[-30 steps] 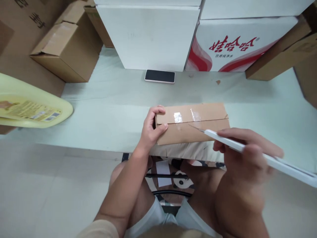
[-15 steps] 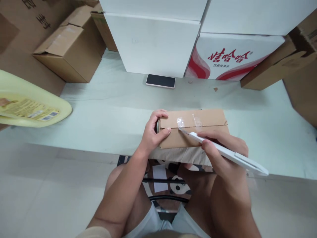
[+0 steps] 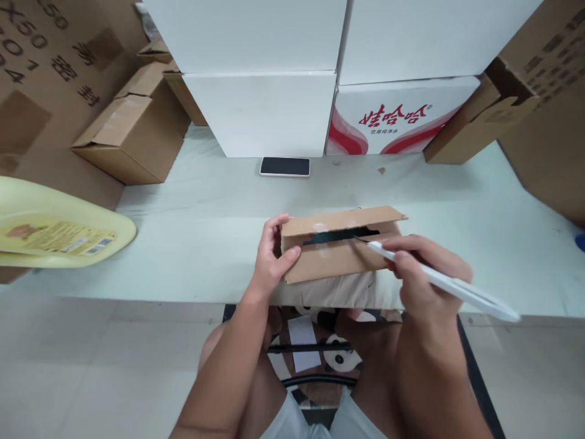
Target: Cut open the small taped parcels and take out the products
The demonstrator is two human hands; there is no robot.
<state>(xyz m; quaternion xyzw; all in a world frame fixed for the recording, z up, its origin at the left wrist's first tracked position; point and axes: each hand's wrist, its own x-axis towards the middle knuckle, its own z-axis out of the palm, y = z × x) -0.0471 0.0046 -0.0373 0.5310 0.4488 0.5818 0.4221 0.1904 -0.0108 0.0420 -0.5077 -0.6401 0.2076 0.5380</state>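
A small brown cardboard box point(image 3: 336, 265) rests near the table's front edge, its top flaps parted along the middle seam. Something dark shows through the gap, too little of it to name. My left hand point(image 3: 274, 256) grips the box's left end, thumb on the near flap and fingers behind. In my right hand point(image 3: 427, 271) is a white utility knife point(image 3: 448, 283), held like a pen. Its blade tip sits at the gap between the flaps. Clear tape bits cling to the flaps.
White cartons point(image 3: 260, 113) stand stacked at the back, with a phone point(image 3: 284, 166) lying before them. A yellow bottle point(image 3: 59, 225) is at the left. Brown boxes point(image 3: 137, 134) flank both sides, and a red-and-white carton point(image 3: 397, 119) stands back right.
The knife has moved rightward along the seam. The flaps, closed and taped before, have come apart, exposing a dark interior. My view has shifted slightly.
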